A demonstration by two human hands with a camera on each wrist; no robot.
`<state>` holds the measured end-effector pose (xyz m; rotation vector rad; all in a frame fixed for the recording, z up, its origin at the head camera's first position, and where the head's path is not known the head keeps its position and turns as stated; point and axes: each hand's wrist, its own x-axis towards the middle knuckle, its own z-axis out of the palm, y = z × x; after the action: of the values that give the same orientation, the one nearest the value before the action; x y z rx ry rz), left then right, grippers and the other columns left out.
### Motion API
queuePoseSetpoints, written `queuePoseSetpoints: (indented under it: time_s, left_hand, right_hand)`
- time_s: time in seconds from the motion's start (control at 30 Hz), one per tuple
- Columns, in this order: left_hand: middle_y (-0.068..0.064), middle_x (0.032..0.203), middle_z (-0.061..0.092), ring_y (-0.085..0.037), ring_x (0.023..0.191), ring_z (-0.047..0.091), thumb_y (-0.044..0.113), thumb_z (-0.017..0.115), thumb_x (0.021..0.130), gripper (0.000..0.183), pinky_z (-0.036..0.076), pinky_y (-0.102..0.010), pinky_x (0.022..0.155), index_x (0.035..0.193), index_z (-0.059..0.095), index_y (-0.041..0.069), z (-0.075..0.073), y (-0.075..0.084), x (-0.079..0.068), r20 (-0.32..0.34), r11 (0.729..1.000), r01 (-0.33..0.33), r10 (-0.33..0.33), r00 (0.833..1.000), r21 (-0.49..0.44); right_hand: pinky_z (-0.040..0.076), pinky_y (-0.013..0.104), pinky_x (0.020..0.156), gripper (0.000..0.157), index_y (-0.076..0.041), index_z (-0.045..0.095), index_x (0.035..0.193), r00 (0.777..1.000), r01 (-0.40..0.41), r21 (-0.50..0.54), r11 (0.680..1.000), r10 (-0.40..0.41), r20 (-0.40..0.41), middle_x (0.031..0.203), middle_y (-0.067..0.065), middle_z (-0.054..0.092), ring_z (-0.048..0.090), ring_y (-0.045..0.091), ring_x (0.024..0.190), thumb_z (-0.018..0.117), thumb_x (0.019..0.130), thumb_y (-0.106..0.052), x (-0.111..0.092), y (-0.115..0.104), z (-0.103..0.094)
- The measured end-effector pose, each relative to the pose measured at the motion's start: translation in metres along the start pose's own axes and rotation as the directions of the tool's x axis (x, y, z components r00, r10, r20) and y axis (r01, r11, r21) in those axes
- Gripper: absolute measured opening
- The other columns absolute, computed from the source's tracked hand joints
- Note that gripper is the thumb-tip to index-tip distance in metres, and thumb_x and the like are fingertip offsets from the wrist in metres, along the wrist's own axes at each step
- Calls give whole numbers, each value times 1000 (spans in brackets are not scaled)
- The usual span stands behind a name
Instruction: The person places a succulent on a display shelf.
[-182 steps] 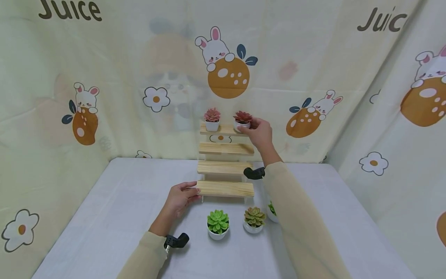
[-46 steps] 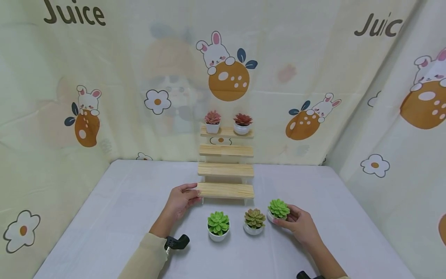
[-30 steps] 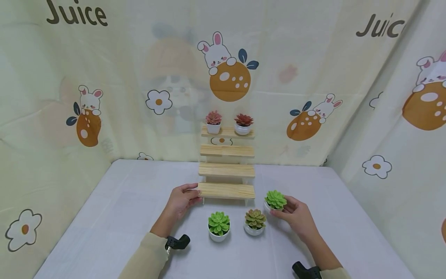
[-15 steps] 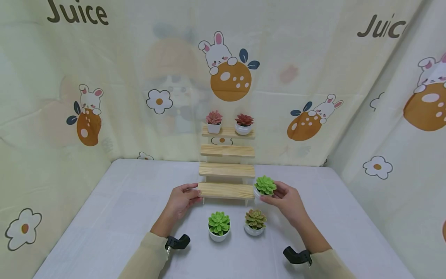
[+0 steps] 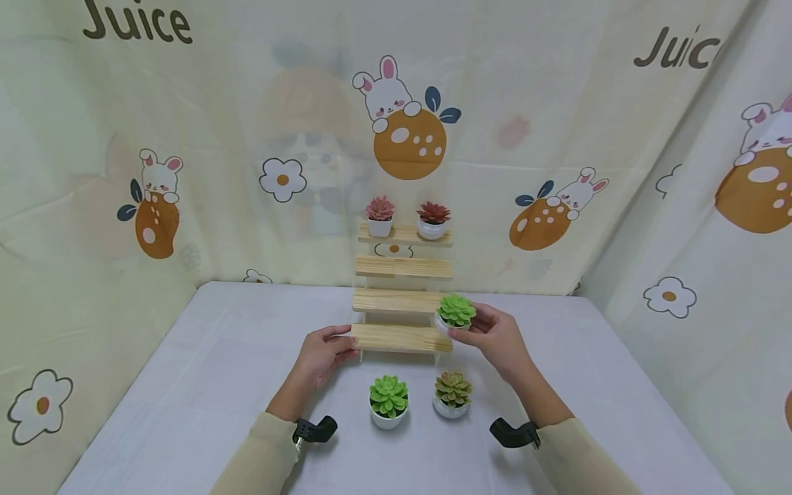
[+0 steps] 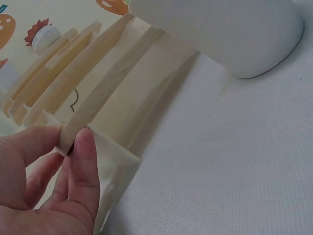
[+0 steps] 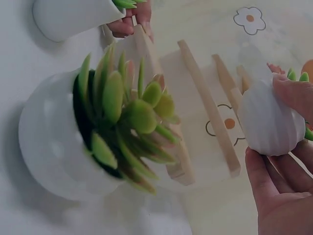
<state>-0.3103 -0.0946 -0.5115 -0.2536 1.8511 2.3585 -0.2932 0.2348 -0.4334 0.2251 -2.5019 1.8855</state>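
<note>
Green succulent in right fingers, near tiered wooden stand

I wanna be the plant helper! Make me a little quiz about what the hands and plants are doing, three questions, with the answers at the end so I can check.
1. True or false: the left hand holds an end of the lowest board.

2. Where do the pink plant and the dark red plant stand?
A. On the lowest board
B. On the top board
C. In the left hand

3. Fill in the blank: the right hand holds a white pot, and its plant has ______ leaves.

Key:
1. True
2. B
3. Bright green
</note>
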Motion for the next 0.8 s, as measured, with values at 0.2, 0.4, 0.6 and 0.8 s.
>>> queuePoseSetpoints:
  time_s: [0.2, 0.4, 0.6, 0.8]
  left_hand:
    - [-16, 103, 71, -18, 80, 73, -10, 68, 91, 39, 66, -30, 76, 129, 63, -8, 0, 0, -2, -1, 1000, -5, 5, 1000, -12]
    - [-17, 104, 71, -18, 81, 73, -10, 67, 91, 39, 66, -30, 78, 130, 63, -8, 0, 0, -3, -3, 1000, -7, 7, 1000, -11]
    - [-18, 106, 71, -17, 81, 73, -9, 67, 92, 39, 66, -31, 79, 130, 63, -7, 0, 0, -3, -3, 1000, -8, 8, 1000, 1]
    - [-17, 106, 71, -18, 82, 73, -10, 67, 92, 38, 67, -32, 79, 129, 63, -7, 1, 1, -3, 0, 1000, -7, 7, 1000, -8]
  right_hand:
    - [59, 18, 93, 68, -7, 60, 140, 1000, 20, 15, 1000, -20, 5, 136, 17, 65, 68, 16, 116, 89, 81, -22, 9, -10, 8]
    - [60, 17, 90, 63, -4, 60, 139, 998, 55, 82, 995, -56, 12, 134, 20, 66, 70, 8, 107, 87, 82, -12, 19, -17, 20]
    - [60, 19, 91, 62, -5, 61, 139, 997, 66, 116, 991, -70, 27, 134, 19, 66, 70, 9, 108, 86, 83, -11, 28, -23, 32]
    - [60, 17, 90, 61, -7, 63, 137, 997, 72, 92, 993, -74, 17, 132, 16, 66, 68, 14, 109, 87, 82, -16, 38, -29, 41]
